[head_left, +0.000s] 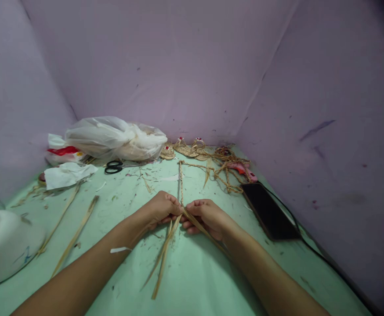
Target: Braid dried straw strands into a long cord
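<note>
A braid of dried plant fibre (181, 182) runs straight away from me over the green surface (132, 272). At its near end my left hand (164, 208) and my right hand (205, 215) meet, both pinching the fibres. Loose flat strands (162, 263) hang toward me from below the fingers. Another strand (197, 224) slants down to the right across my right hand. The far end of the braid bends right and joins a tangled heap of braided cord (228, 171). Exactly which strand lies between which fingers is hidden.
At the back left are a tied plastic bag (116, 138), a crumpled white sheet (67, 174) and black-handled scissors (114, 166). Small woven pieces with red beads (187, 148) lie by the wall. A phone (271, 210) with a cable lies right; a white rounded object (10, 245) stands left.
</note>
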A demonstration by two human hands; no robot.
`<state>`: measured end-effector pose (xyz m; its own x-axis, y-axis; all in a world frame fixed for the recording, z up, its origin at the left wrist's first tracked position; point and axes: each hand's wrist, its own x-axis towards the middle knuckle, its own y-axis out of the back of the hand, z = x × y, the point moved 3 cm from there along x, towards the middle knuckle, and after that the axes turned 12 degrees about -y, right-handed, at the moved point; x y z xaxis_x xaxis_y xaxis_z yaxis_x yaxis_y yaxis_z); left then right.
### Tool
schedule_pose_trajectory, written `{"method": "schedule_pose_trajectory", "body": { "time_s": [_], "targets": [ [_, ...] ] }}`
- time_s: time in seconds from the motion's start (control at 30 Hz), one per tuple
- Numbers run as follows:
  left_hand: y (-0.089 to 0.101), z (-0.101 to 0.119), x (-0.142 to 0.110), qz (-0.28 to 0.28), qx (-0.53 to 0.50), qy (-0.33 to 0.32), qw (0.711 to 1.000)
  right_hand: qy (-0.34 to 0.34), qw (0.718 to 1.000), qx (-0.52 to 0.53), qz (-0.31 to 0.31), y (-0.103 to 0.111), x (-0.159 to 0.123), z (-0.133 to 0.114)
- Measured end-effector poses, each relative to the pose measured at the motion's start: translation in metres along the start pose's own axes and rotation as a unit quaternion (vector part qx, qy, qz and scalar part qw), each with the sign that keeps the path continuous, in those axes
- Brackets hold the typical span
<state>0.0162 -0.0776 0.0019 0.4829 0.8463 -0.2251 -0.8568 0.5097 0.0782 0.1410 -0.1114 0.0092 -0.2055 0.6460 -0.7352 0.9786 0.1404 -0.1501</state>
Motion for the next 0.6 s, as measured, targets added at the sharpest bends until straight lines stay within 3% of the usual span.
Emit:
{"method": "schedule_pose_trajectory", "body": {
  "time_s": [0.43, 0.6],
  "targets": [
    [-0.0013, 0.0036, -0.0016, 0.007, -0.001, 0.004, 1.0, 0.017, 0.998, -0.056, 0.038, 0.0024, 0.0032, 0.003],
    [-0.0021, 0.0043, -0.0019, 0.012, 0.004, 0.01, 1.0, 0.072, 0.991, -0.087, 0.068, 0.0048, 0.0074, 0.0037]
  ]
}}
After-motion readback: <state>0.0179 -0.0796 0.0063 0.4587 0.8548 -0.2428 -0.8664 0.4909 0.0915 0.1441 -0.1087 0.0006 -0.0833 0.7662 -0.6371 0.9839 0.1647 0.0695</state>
